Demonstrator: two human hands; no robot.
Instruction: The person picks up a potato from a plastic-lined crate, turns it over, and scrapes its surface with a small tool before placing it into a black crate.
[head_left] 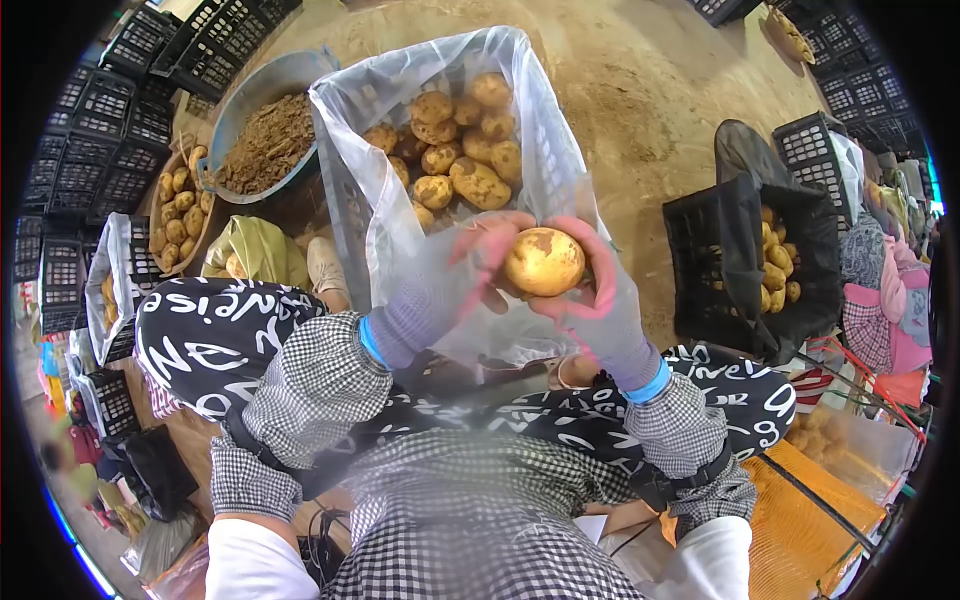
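A round, yellow-brown potato (545, 262) with darker skin patches is held up over the near edge of a lined crate. My right hand (605, 300), in a grey glove with pink fingers, grips it from the right side. My left hand (445, 275), gloved the same way and somewhat blurred, curves beside its left edge with thumb and fingers apart. Beyond both hands stands the crate with a clear plastic liner (365, 95). Several soil-marked potatoes (480, 183) lie inside it.
Left of the crate, a blue tub (213, 130) holds brown soil, near a basket of potatoes (180, 215) and a green-yellow sack (255, 250). On the right, a black-lined crate (700, 250) contains potatoes. Stacked black crates (95, 120) line the left side. Orange mesh (800, 510) lies at lower right.
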